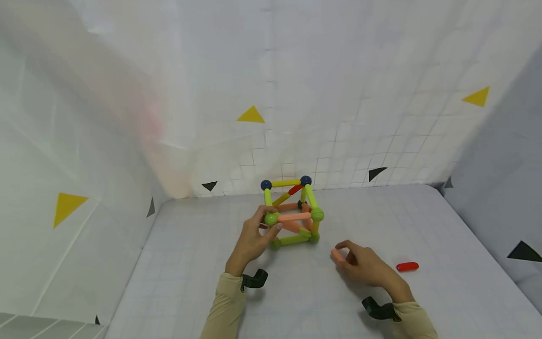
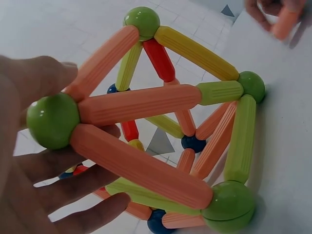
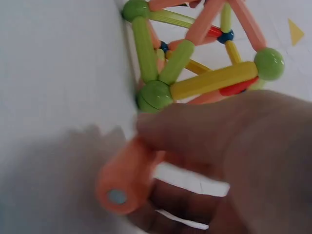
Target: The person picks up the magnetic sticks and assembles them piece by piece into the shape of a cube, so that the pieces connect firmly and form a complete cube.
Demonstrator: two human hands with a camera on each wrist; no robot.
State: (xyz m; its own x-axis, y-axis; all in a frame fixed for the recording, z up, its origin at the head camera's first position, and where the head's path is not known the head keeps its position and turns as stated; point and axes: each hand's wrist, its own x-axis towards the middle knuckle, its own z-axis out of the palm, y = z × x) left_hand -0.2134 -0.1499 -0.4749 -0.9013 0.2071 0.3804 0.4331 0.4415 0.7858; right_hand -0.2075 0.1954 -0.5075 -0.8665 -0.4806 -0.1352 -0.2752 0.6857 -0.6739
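A cube-shaped frame of magnetic sticks and balls [image 1: 294, 216] stands on the table, with green balls at the front corners and dark blue ones behind. My left hand [image 1: 253, 239] holds it at the upper front left corner. In the left wrist view the thumb lies by that green ball [image 2: 52, 121], where several salmon sticks meet, and the fingers reach behind. To the right of the frame, my right hand [image 1: 367, 264] pinches a salmon magnetic stick [image 1: 337, 256] between thumb and fingers. A grey metal disc shows in the stick's end [image 3: 117, 196] in the right wrist view.
A red magnetic stick [image 1: 407, 267] lies on the white table [image 1: 190, 282] to the right of my right hand. White walls with yellow and black triangle markers [image 1: 251, 114] close in the back and both sides.
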